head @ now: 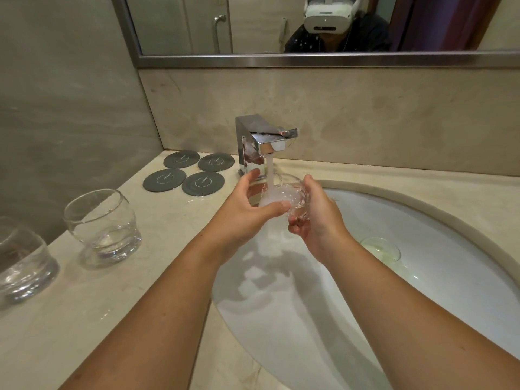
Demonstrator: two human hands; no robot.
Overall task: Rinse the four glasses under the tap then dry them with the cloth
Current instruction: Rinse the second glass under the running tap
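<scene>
Under the running tap (270, 139), over the sink (422, 220), both hands cup a clear, rounded glass (289, 194) frothing with water: left hand (247, 209) wrapped around its near side, right hand (315, 218) cradling beneath. Two matching thick-based glasses (102, 226) stand upright on the desk (157, 277).

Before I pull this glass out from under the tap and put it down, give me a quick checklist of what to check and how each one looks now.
1. Grip on the glass: left hand and right hand both around it. Ok.
2. Water from the tap reaches the glass: the stream falls straight into it. Ok.
3. Glass held over the sink, so splashes land in the basin. Ok.
4. Room on the counter to put it down: bare space beside the nearer glass, and four coasters are free. Ok.
5. Cloth within reach for drying: none in view. Cannot tell.
6. All four glasses accounted for: only three visible, one cut off at the left edge. Cannot tell.
</scene>
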